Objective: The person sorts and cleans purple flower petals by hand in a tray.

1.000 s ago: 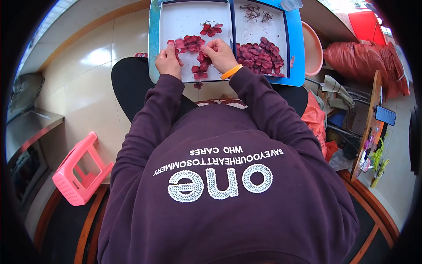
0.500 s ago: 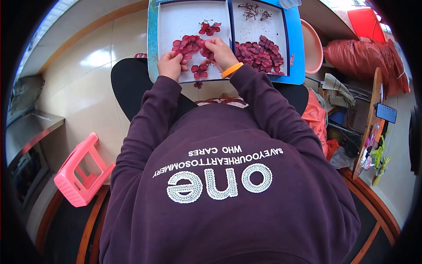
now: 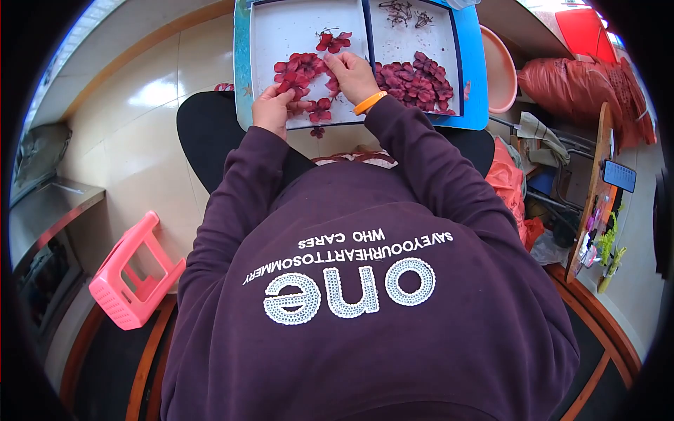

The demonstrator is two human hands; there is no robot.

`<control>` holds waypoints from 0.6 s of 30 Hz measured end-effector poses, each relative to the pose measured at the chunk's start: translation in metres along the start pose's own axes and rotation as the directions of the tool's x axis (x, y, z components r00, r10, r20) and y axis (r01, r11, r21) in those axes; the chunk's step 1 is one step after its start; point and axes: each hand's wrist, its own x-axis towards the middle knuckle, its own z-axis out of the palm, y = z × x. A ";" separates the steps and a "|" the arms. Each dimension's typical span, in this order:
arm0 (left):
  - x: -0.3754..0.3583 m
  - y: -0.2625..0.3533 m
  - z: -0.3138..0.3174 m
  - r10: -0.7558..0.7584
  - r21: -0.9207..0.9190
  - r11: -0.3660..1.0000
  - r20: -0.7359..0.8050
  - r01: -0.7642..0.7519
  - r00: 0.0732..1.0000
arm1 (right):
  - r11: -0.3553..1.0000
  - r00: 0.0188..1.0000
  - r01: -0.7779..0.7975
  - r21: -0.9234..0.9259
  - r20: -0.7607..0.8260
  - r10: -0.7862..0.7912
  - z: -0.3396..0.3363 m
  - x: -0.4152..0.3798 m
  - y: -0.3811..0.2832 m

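Observation:
Over the near edge of a white tray (image 3: 270,28), my left hand (image 3: 272,109) pinches a dark red petal piece (image 3: 292,90). My right hand (image 3: 353,76), with an orange wristband, is closed at the fingertips beside red petals (image 3: 332,85); what it grips is too small to make out. A cluster of red flowers (image 3: 303,66) lies between the hands. Beyond them sits another red flower with thin stems (image 3: 333,41). One more flower (image 3: 320,109) is near the tray's edge. The right compartment holds a red flower pile (image 3: 415,84) and dark stems (image 3: 397,12).
The trays rest on a blue board (image 3: 474,77). A pink basin (image 3: 498,70) stands at its right, near a red sack (image 3: 569,90). At lower left is a pink stool (image 3: 116,291). A phone (image 3: 618,175) is at the far right.
My left hand has opened its grip slightly and turned, showing the petal piece at its fingertips. My right hand has shifted slightly away from my body.

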 end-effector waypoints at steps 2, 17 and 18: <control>0.000 0.000 -0.001 0.023 0.004 1.000 0.002 -0.023 1.000 | 1.000 1.000 0.013 -0.004 -0.014 -0.013 0.002 0.001 0.001; -0.004 0.001 0.000 0.061 0.015 0.998 -0.027 -0.061 0.998 | 0.996 0.989 -0.090 0.011 0.118 0.088 -0.004 -0.004 -0.003; -0.005 0.000 0.003 0.108 0.079 0.992 -0.070 -0.102 0.992 | 0.991 0.986 -0.115 0.065 0.132 0.106 -0.003 -0.002 0.000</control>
